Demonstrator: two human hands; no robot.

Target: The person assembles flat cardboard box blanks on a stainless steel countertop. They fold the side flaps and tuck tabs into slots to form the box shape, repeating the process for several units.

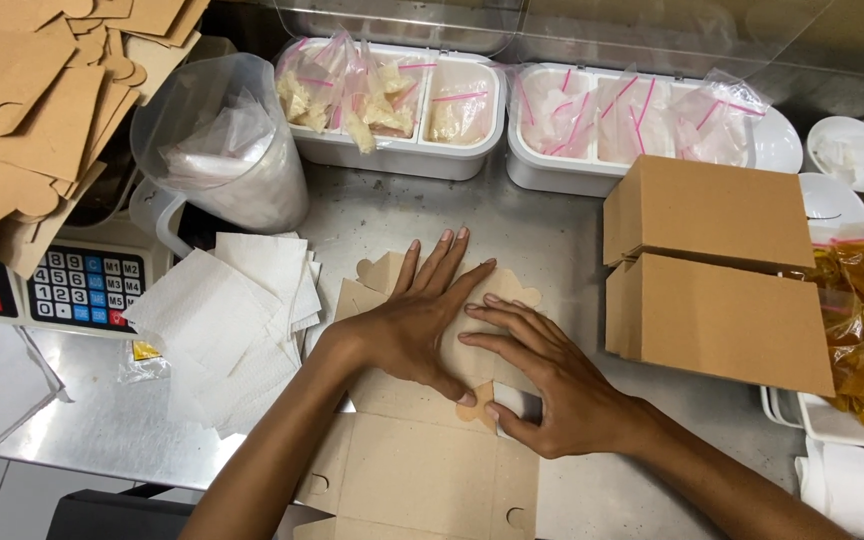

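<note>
Flat brown cardboard box blank (422, 470), die-cut with tabs and half-round slots, is lying unfolded on the steel counter (372, 215) directly in front of you, its near panels hanging toward the counter's edge. You are pressing your left hand (414, 325) palm-down on its far panel, fingers spread and gripping nothing, seemingly to pin the sheet flat so it does not slide. Your right hand (542, 385) is resting just beside it, fingertips bearing on the same panel while the thumb and curled fingers are pinching a side flap (512, 405) upward along its crease; that hand is clasping the flap rather than lying loose.

Just left of the blank, a loose stack of white paper squares (232, 320) is fanning out within easy reach. To your right, two closed brown cardboard boxes (712, 270) are sitting one against the other, out of the folding area. Farther left, a grey weighing scale with a blue-and-black keypad (82, 285) is sitting under a heap of more flat brown blanks (32, 110). Beyond that, a clear plastic jug lined with a bag (222, 145) and two white trays of pink-zip clear bags (512, 115) are lining the back.
</note>
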